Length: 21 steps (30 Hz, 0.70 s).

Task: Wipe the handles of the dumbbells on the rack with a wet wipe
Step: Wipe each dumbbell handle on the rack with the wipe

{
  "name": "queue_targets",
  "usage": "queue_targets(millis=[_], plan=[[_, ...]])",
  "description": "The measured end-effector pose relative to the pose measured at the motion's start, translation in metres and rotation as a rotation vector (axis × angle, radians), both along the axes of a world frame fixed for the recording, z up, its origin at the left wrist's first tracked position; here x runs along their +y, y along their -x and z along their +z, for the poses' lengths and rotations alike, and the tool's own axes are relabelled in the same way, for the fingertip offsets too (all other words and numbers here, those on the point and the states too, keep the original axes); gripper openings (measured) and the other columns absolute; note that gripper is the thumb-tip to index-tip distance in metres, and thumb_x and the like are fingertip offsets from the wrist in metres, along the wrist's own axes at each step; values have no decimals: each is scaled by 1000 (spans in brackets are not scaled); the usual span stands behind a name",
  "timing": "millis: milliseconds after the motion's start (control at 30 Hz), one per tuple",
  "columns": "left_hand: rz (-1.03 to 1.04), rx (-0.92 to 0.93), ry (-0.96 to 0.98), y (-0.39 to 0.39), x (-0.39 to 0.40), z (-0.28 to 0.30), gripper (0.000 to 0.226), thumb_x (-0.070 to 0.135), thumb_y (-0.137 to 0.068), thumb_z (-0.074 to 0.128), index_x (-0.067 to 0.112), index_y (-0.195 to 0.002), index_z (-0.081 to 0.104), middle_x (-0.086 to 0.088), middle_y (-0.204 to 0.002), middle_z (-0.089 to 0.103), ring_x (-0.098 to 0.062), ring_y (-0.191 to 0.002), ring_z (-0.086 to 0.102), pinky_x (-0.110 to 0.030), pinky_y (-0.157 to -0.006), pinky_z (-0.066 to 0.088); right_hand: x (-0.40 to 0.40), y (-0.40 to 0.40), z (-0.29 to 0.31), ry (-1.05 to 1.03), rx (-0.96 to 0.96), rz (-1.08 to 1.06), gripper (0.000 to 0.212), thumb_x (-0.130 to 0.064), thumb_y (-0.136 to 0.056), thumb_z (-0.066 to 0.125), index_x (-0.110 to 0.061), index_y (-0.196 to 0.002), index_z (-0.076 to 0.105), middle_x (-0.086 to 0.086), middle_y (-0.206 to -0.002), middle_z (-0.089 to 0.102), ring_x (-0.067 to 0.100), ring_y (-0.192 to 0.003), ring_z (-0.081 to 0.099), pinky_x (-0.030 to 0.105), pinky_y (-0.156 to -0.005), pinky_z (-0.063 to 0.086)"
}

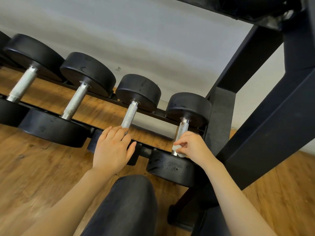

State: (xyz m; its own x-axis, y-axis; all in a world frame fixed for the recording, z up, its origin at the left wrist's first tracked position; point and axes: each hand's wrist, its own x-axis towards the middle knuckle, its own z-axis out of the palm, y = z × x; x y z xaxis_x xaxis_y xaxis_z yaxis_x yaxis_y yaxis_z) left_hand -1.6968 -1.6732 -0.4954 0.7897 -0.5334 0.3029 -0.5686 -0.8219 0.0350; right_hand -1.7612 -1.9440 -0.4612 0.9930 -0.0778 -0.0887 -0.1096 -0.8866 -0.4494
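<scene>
Four dumbbells lie in full view on the rack's (265, 106) lower tier: first (22, 84), second (75, 101), third (130, 114) and fourth (183, 128) from the left, with part of a fifth head at the far left edge. Two hands are present, left (111, 150) and right (194, 147). One wipe (177, 148) is seen.

You have open gaps between the silver handles, with wood floor (42, 167) showing under them. The black rack post (265, 126) stands close on the right of the last dumbbell (172, 166), so there is little room on that side. Your left hand (111, 150) lies flat over the near end of the next handle (129, 114). Your right hand (192, 145) holds the wipe (177, 148) on the last handle. Your knee (129, 198) sits low in the middle. A dark shelf (238, 7) hangs above you
</scene>
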Motion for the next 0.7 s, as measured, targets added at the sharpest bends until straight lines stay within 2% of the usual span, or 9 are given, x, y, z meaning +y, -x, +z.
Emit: queue_targets(millis=[133, 333, 467, 700], plan=[[-1, 10, -2, 0, -1, 1, 47, 43, -98, 37, 14, -108, 73, -9, -116, 69, -28, -117, 59, -43, -108, 36, 7, -5, 10, 79, 23, 99, 21, -12, -85, 72, -14, -105, 75, 1, -106, 65, 14, -93, 62, 30, -89, 52], [-5, 15, -5, 0, -1, 1, 48, 43, -98, 37, 14, -108, 73, -9, -116, 69, -27, -117, 59, -43, -108, 35, 9, -15, 24, 249, 283, 246, 33, -15, -91, 65, -8, -124, 65, 7, -122, 58, 24, -110, 58, 31, -97, 46], [-14, 8, 5, 0, 0, 0, 48, 43, -98, 37, 13, -107, 73, -9, -115, 69, -28, -116, 60, -44, -108, 35, 9, -18, 23, 261, 280, 281, 25, -14, -88, 67, -13, -113, 70, 7, -119, 56, 24, -107, 55, 31, -91, 46], [-30, 4, 21, -1, 1, 0, 48, 43, -97, 38, 13, -106, 74, -9, -115, 69, -28, -115, 61, -45, -106, 37, 7, -17, 28, 275, 286, 341, 24, -13, -87, 70, -9, -111, 70, 4, -111, 57, 20, -101, 58, 34, -93, 49]])
